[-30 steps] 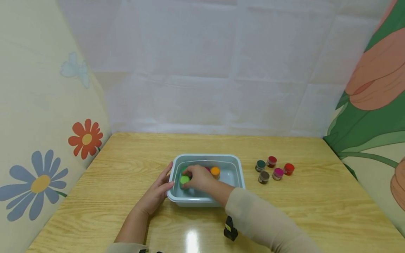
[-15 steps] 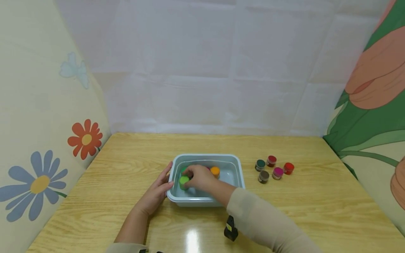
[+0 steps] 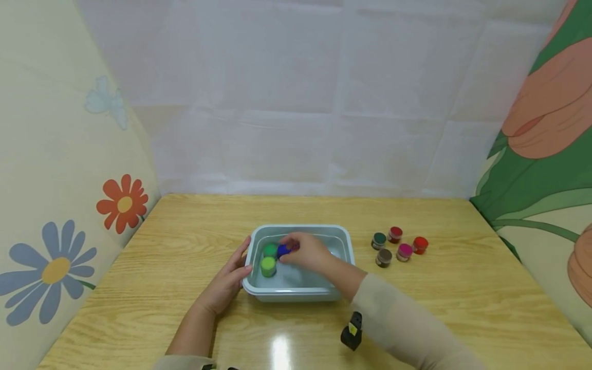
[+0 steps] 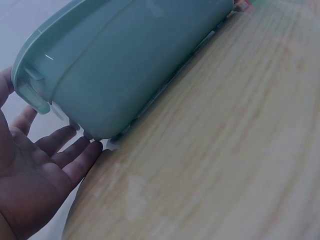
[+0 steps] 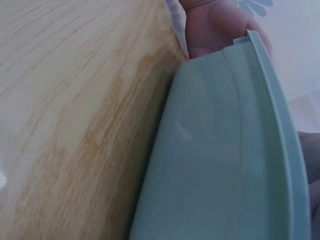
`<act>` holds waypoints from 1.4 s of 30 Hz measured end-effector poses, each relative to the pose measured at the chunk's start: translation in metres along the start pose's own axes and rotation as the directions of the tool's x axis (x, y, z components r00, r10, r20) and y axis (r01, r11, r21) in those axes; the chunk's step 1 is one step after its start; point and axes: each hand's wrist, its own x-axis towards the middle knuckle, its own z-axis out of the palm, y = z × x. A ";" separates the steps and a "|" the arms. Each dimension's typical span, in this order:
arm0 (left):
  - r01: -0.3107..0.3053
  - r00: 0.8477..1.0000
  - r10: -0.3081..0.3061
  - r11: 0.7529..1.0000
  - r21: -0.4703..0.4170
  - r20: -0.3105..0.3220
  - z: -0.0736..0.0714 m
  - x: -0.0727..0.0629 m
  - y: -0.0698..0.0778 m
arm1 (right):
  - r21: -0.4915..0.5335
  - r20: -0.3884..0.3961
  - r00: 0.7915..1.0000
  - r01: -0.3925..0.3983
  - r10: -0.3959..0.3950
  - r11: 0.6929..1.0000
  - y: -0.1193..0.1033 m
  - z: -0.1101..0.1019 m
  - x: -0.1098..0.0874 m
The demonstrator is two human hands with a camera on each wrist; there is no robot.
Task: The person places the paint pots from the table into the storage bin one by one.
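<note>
The pale-blue basin is touched at its left end by the left hand, fingers loosely spread. Inside, by the right hand, a blue jar is pinched; nearer the basin's left end, two green jars are seen.

Beige sleeves, black wrist camera (yellow-marked).

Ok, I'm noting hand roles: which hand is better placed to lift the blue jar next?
Probably the right hand: it is inside the tub, fingers curled around the blue jar. The left hand is at the tub's left end, thumb at the rim, apparently steadying it.
</note>
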 end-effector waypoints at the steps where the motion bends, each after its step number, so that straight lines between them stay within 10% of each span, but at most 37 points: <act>1: 0.001 1.000 -0.001 1.000 0.003 -0.002 0.000 0.000 0.000 | 0.024 0.001 1.000 -0.005 0.005 1.000 0.001 -0.003 -0.002; 18: 0.009 1.000 -0.009 0.999 0.038 -0.006 -0.001 0.001 0.003 | 0.179 -0.170 0.981 -0.065 0.095 0.982 0.019 -0.061 -0.040; 42: 0.009 1.000 -0.009 1.000 0.012 -0.007 0.000 -0.001 0.002 | 0.168 -0.352 0.913 -0.153 0.204 0.974 0.104 -0.104 -0.089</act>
